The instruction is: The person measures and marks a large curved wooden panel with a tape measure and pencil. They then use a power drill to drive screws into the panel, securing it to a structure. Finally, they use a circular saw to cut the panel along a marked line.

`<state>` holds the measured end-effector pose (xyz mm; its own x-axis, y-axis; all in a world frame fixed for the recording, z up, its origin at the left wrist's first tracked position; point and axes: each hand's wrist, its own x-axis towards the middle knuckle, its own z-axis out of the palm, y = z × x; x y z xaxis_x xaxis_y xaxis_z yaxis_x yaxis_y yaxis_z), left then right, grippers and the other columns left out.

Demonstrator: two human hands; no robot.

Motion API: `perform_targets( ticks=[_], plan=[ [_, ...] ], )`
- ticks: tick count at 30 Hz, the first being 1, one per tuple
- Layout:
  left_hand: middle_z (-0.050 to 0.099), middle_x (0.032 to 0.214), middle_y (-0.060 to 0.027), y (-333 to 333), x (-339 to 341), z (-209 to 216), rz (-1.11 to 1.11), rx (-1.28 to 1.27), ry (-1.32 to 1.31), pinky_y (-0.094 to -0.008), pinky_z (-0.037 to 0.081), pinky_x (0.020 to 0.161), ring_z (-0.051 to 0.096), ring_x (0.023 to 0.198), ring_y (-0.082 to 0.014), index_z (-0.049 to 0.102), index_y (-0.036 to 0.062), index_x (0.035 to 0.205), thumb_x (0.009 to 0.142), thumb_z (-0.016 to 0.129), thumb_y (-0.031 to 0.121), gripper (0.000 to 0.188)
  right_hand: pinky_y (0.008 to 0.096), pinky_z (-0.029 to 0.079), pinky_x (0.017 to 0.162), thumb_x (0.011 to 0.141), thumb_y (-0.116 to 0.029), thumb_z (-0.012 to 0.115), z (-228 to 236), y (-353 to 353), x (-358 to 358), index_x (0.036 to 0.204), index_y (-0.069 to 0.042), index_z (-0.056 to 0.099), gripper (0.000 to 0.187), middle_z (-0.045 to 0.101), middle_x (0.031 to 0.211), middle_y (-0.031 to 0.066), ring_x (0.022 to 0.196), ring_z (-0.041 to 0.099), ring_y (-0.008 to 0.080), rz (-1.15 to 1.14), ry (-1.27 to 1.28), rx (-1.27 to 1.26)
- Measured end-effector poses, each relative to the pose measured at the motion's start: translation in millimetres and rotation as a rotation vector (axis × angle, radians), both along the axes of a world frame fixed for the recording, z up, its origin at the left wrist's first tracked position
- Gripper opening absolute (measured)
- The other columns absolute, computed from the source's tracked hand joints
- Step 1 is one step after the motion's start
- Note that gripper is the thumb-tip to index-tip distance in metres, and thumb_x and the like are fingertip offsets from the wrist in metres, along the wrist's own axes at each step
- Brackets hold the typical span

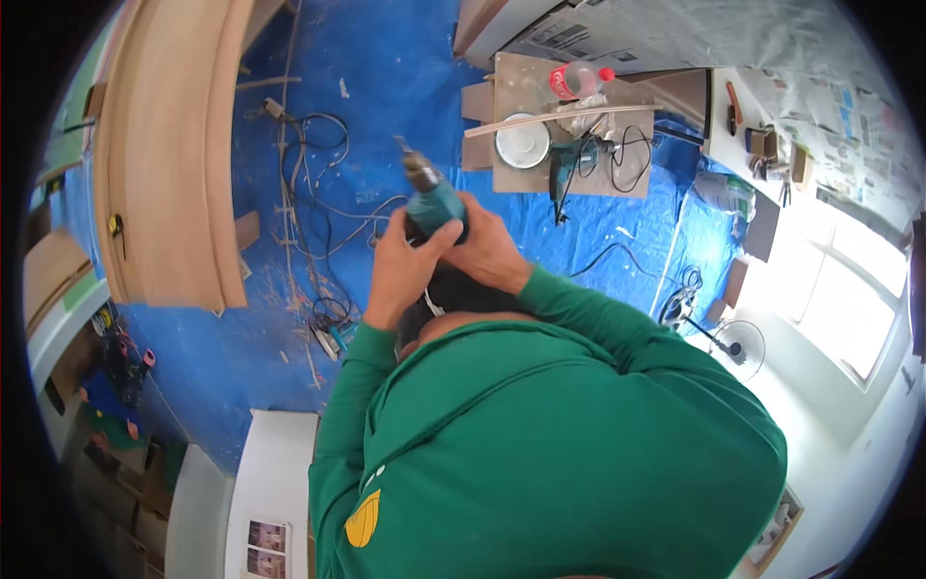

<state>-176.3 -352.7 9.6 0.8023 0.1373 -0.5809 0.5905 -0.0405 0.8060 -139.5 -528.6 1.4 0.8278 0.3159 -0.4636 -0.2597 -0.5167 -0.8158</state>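
Observation:
A teal and black power drill (436, 210) is held out in front of me, its chuck and bit pointing away and slightly left. My left hand (400, 262) is closed around its near left side, with the thumb laid across the back. From the right, my right hand (489, 249) wraps the other side of the drill body. The drill's handle is mostly hidden behind my hands. Nothing touches the tip of the bit.
Blue sheeting (386, 68) covers the floor, with tangled cords (323, 145) to the left. A low worktable (617, 183) at right holds a second corded drill (569, 164), a white round lid (523, 142), a wood strip (559, 117) and a plastic bottle (577, 81). Wooden panels (174, 174) stand left.

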Motion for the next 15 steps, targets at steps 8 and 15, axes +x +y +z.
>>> perform_targets(
  ticks=[8,15],
  plan=[
    [0.073,0.144,-0.0205,80,-87,-184,0.131,0.172,0.267,-0.0412,0.053,0.114,0.069,0.135,-0.0301,0.064,-0.0037,0.154,0.104,0.083,0.042,0.070,0.0422,0.063,0.094,0.082,-0.032,0.099,-91,-165,18,0.135,0.004,0.068,0.071,0.081,0.120,0.0163,0.104,0.076,0.0221,-0.610,0.201,-0.156],
    [0.075,0.110,-0.0093,115,-333,-198,0.168,0.079,1.126,-0.0432,0.055,0.081,0.070,0.096,-0.0217,0.074,0.0022,0.130,0.103,0.082,0.051,0.057,0.0427,0.064,0.084,0.087,-0.033,0.094,-235,-332,144,0.119,0.002,0.080,0.051,0.083,0.108,0.0121,0.091,0.078,0.0254,-0.686,0.197,-0.302]
  ],
)
